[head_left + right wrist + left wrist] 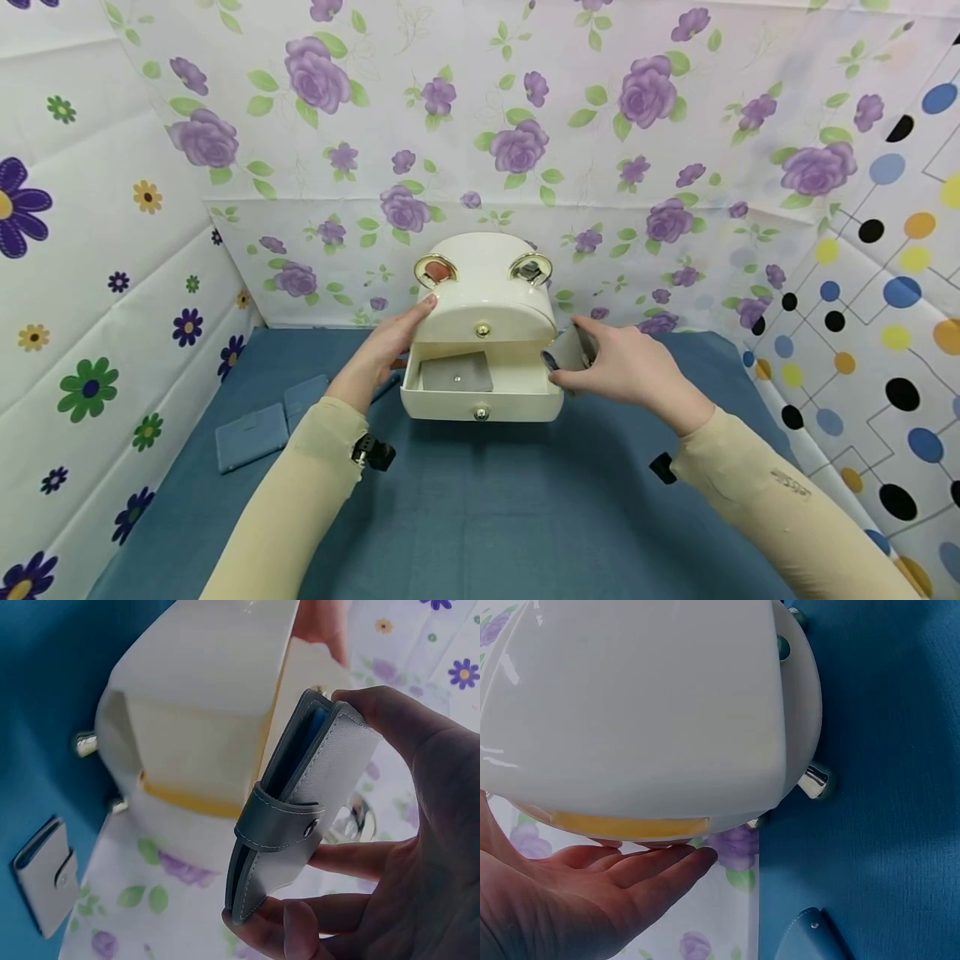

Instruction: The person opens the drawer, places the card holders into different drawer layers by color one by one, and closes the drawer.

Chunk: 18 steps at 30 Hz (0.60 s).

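A white cabinet (483, 312) with gold-rimmed round ears has its lower drawer (525, 407) pulled out. Inside the drawer, at the left, lies a grey wallet (457, 372) with a snap. My left hand (382, 350) rests against the cabinet's left side, its fingers (667, 874) fairly straight along the wall. At the drawer's right edge, my right hand (626, 362) grips another grey wallet (289, 802) between thumb and fingers. A snapped strap closes that wallet, and something blue shows inside it.
Blue wallets (251, 437) lie on the blue cloth (480, 517) left of the cabinet. One more grey wallet (46, 877) lies beyond the cabinet's right side in the right wrist view. Floral curtains (517, 150) stand behind and beside the table.
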Tool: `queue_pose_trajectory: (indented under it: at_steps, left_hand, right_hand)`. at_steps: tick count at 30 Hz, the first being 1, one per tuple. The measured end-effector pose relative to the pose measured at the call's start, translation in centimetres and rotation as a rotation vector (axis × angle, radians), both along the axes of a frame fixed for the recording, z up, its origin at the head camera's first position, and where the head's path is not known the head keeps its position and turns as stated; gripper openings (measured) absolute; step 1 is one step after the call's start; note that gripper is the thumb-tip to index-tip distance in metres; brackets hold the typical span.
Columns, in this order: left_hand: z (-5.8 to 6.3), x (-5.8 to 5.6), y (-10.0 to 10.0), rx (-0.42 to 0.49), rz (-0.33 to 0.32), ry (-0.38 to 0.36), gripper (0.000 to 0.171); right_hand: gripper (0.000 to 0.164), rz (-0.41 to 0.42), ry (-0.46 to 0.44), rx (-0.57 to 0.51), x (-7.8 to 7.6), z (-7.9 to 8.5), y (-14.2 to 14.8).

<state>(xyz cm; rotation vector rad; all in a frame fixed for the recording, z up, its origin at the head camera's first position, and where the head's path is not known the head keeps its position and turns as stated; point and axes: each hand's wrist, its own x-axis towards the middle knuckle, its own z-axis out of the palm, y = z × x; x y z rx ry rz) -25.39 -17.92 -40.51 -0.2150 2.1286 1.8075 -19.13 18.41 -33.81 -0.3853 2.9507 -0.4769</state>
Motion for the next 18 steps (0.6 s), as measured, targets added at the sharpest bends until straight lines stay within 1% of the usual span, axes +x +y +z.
queue_pose_trajectory:
  at_steps: [6,11,18]
  left_hand:
    - [-0.1,0.1,0.1,0.012,-0.003,0.007,0.105]
    - [-0.5,0.3,0.2,0.015,0.0,-0.005,0.105]
    - [-0.2,0.2,0.2,-0.001,0.013,0.001,0.108]
  right_hand:
    - [0.111,0.016,-0.011,-0.009,0.6,0.5,-1.4]
    - [0.107,0.024,-0.027,-0.017,1.2,0.5,-2.6]
    - [0.104,0.041,0.004,-0.022,1.3,0.8,-4.3]
